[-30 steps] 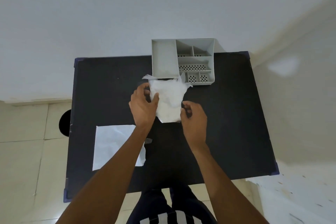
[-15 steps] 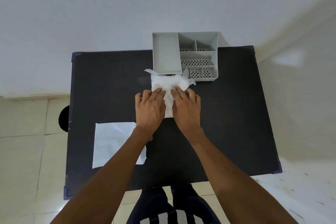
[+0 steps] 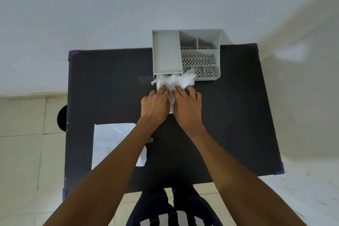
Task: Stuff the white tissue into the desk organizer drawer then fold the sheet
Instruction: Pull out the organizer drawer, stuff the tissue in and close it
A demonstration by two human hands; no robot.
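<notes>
My left hand (image 3: 156,105): palm down, fingers stretched forward and pressing on the tissue; nothing pinched, just flat pressure.
My right hand (image 3: 187,106): also palm down and spread, fingertips on the tissue right beside my left hand.
White tissue (image 3: 174,81): crumpled into a bunched mass at the front of the organizer, under my fingertips; one corner sticks up over the small front compartments, another pokes out to the left.
Drawer (image 3: 171,110): pulled out toward me beneath the tissue; mostly hidden by my hands, only thin pale edges visible.
Desk organizer (image 3: 185,55): grey, at the far edge of the table, its compartments open on top.
Sheet (image 3: 110,143): white, lying flat and unfolded on the near-left part of the table, partly covered by my left forearm.
Table (image 3: 229,115): black top.
</notes>
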